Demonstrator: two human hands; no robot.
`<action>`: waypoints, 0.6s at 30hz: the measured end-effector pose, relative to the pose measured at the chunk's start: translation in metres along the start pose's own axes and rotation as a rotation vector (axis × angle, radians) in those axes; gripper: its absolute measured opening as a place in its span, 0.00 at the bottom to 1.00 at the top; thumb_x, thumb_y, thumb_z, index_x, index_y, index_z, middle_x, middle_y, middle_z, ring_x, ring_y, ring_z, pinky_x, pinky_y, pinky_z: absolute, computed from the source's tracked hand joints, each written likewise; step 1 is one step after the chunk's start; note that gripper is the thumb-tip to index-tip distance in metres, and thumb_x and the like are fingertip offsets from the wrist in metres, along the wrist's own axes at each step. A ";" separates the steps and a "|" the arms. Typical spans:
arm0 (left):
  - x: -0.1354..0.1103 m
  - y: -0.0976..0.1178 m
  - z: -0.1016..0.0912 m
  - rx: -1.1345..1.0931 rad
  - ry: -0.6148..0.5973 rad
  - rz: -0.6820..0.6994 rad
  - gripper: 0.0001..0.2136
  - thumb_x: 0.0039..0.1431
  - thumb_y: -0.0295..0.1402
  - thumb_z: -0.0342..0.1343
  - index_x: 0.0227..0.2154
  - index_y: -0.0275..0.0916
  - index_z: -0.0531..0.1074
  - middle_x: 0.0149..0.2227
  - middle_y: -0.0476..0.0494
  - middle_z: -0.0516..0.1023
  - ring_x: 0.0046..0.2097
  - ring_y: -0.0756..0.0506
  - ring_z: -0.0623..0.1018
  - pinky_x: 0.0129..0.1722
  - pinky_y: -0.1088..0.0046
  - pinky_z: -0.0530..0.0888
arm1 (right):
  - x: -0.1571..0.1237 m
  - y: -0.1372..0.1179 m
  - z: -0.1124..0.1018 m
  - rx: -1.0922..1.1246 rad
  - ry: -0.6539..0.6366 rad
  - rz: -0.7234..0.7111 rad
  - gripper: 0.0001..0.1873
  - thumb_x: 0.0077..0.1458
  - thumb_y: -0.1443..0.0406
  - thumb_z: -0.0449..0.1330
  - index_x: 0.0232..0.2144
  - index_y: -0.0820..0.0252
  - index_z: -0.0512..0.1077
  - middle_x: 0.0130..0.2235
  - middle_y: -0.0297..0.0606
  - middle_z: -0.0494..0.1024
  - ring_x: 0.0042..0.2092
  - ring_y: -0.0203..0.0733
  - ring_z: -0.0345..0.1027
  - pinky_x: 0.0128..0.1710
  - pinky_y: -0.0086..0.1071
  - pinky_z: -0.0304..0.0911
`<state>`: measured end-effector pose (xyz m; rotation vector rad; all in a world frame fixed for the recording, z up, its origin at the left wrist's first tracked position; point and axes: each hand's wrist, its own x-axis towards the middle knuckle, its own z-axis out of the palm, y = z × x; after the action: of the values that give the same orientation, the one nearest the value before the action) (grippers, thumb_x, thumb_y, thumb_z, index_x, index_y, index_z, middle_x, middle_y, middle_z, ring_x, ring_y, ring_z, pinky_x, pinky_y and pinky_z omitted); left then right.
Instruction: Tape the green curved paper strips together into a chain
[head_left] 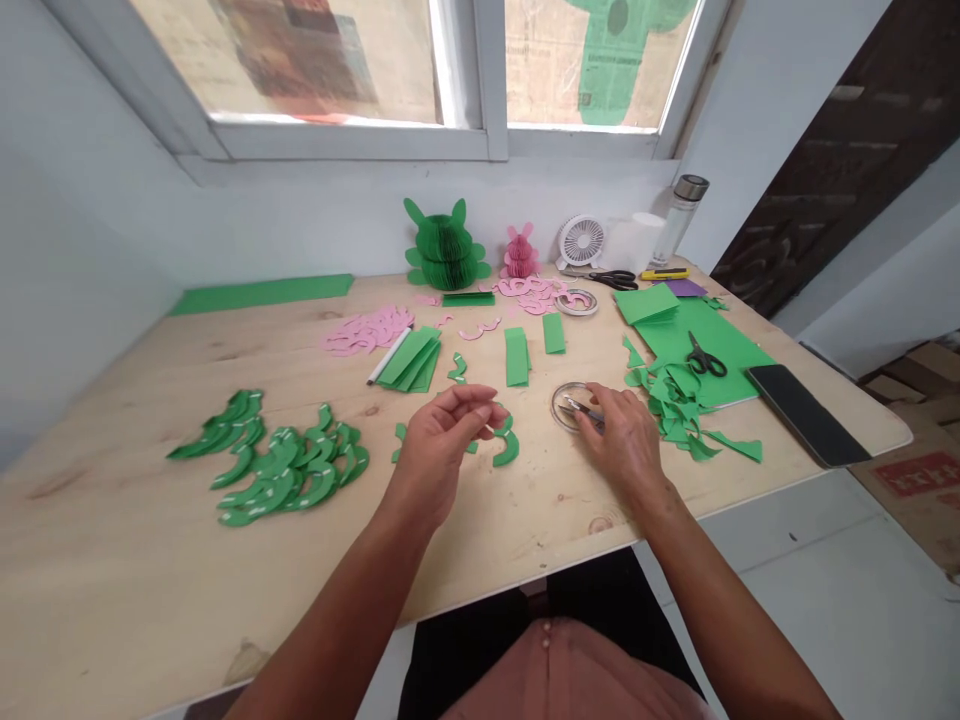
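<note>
My left hand (442, 440) hovers over the wooden table (112, 560) with thumb and fingers pinched on a small curved green paper piece (504, 440). My right hand (622, 435) rests beside a clear tape roll (571, 405) and its fingers close on small metal tweezers (581, 406) lying across the roll. A pile of curved green cut-outs with white tape dots (289, 470) lies to the left of my left hand.
Green strips (516, 357), folded green sheets (411, 358), pink cut-outs (367, 330), green scraps (679, 405), black scissors (705, 355), a phone (806, 412), a second tape roll (576, 301), honeycomb paper figures (444, 247), a small fan (581, 240) and a bottle (681, 215) stand around.
</note>
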<state>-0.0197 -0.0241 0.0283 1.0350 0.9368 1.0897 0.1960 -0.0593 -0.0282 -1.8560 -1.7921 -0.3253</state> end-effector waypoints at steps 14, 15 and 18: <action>-0.040 -0.041 -0.011 -0.070 0.062 -0.057 0.06 0.50 0.30 0.58 0.33 0.37 0.73 0.29 0.46 0.78 0.32 0.50 0.73 0.33 0.75 0.68 | 0.006 0.000 -0.008 0.270 0.274 0.029 0.11 0.56 0.65 0.52 0.38 0.62 0.72 0.31 0.40 0.76 0.31 0.40 0.67 0.36 0.36 0.62; -0.041 -0.041 -0.010 -0.082 0.063 -0.061 0.06 0.50 0.30 0.58 0.33 0.37 0.73 0.29 0.46 0.78 0.32 0.50 0.73 0.33 0.75 0.68 | 0.007 -0.003 -0.012 0.300 0.279 0.053 0.11 0.56 0.65 0.52 0.37 0.62 0.72 0.31 0.40 0.76 0.31 0.40 0.67 0.35 0.36 0.62; -0.044 -0.042 -0.007 -0.148 0.048 -0.083 0.07 0.49 0.30 0.59 0.33 0.36 0.73 0.29 0.46 0.77 0.31 0.50 0.73 0.33 0.74 0.68 | 0.005 -0.016 -0.023 0.476 0.143 0.142 0.10 0.55 0.63 0.55 0.36 0.61 0.73 0.32 0.40 0.77 0.31 0.39 0.67 0.32 0.33 0.61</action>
<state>-0.0260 -0.0710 -0.0104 0.8443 0.9156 1.1014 0.1849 -0.0671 -0.0031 -1.5650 -1.4748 0.0239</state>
